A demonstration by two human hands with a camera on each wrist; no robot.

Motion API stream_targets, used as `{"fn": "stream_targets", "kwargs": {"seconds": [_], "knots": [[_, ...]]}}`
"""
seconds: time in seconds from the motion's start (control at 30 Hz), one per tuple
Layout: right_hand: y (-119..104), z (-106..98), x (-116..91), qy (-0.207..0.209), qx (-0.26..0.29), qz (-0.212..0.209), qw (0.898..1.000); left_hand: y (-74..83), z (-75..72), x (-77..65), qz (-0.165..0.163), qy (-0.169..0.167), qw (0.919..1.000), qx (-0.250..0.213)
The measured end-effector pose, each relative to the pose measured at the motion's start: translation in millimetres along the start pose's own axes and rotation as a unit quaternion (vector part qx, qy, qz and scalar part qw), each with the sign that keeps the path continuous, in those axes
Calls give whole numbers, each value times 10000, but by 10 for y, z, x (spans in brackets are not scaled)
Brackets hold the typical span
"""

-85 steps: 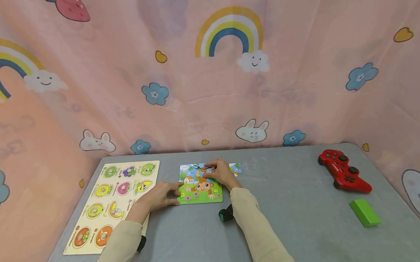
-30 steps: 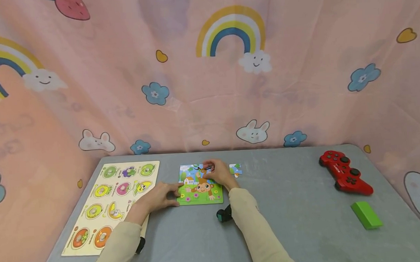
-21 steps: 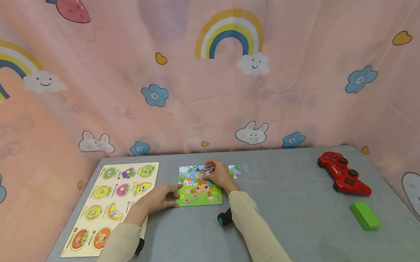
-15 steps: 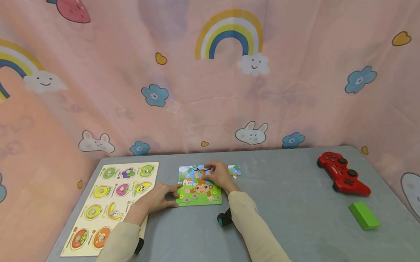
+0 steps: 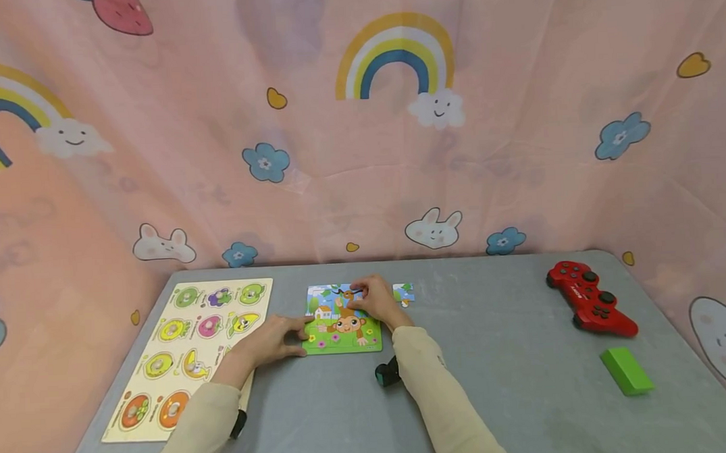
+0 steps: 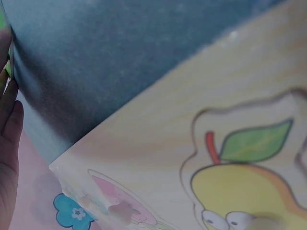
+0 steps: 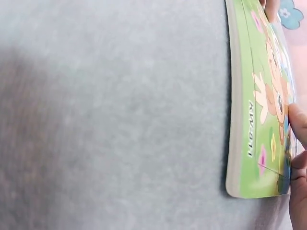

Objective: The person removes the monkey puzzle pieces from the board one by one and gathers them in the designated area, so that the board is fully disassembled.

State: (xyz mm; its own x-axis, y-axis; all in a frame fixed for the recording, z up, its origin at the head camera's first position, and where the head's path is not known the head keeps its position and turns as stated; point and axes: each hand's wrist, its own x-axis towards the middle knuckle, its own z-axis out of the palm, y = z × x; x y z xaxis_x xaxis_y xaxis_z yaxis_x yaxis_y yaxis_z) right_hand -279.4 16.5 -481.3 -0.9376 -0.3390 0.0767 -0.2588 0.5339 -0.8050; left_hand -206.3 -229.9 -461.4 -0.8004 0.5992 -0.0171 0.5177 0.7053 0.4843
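A small jigsaw puzzle [image 5: 344, 342] with a monkey picture lies flat on the grey table, its green front edge towards me. My left hand [image 5: 273, 338] steadies its left side, the thumb near the front corner and the fingers farther up that edge. Over the upper right part of the picture, my right hand [image 5: 378, 303] bends its thumb and fingers down, pinching at a puzzle piece that they mostly cover. Two fingers [image 7: 298, 124] show at the board's edge in the right wrist view. A loose blue-and-green puzzle piece [image 5: 404, 292] lies just right of that hand.
A cream fruit puzzle board [image 5: 174, 356] lies at the left, partly under my left forearm. A red game controller [image 5: 591, 301] and a green block [image 5: 627, 370] sit at the right. Behind the table hangs a pink patterned cloth [image 5: 361, 186].
Both hands keep their places on the monkey puzzle, with only tiny shifts of the right fingers. The whole head view drifts slightly.
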Motion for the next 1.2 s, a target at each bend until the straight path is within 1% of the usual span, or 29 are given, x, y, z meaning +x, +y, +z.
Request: {"fn": "stream_targets", "kwargs": {"seconds": [0.17, 0.37, 0.5, 0.57, 0.6, 0.63, 0.7, 0.77, 0.83, 0.87, 0.93, 1.03, 1.17, 1.2], "knots": [[-35, 4, 14, -83, -133, -123, 9998, -7, -28, -14, -46, -26, 10000, -50], [-44, 9, 48, -131, -193, 16, 9997, -12, -50, -6, -10, -27, 10000, 27], [-68, -3, 72, -271, -302, 54, 9992, -13, -62, -3, 15, -17, 10000, 37], [-85, -11, 86, -350, -311, 0, 9989, -15, -72, 2, 19, -24, 10000, 64], [-90, -15, 94, -366, -315, -102, 9988, -14, -78, 4, 22, -31, 10000, 72], [-95, -18, 103, -377, -309, -180, 9986, -12, -85, 8, 23, -31, 10000, 81], [-107, -21, 109, -430, -197, -183, 9987, -12, -102, 15, 18, -20, 9999, 107], [-117, -22, 110, -417, -67, -101, 9991, -9, -116, 22, 20, -18, 10000, 95], [-124, -20, 106, -420, 85, 100, 9990, -12, -122, 28, 43, -5, 9999, 110], [-128, -20, 100, -416, 164, 188, 9988, -12, -120, 30, 42, -9, 9999, 94], [-128, -19, 97, -344, 244, 195, 9989, -11, -106, 35, 51, -30, 10000, 58], [-118, -19, 102, -329, 299, 47, 9990, -13, -66, 34, 31, -48, 10000, 12], [-118, -7, 115, -537, 278, 157, 9980, -10, -7, 21, -5, -53, 10000, -11], [-121, -2, 116, -626, 273, 263, 9973, -7, 4, 16, -13, -53, 10000, 17]]}}
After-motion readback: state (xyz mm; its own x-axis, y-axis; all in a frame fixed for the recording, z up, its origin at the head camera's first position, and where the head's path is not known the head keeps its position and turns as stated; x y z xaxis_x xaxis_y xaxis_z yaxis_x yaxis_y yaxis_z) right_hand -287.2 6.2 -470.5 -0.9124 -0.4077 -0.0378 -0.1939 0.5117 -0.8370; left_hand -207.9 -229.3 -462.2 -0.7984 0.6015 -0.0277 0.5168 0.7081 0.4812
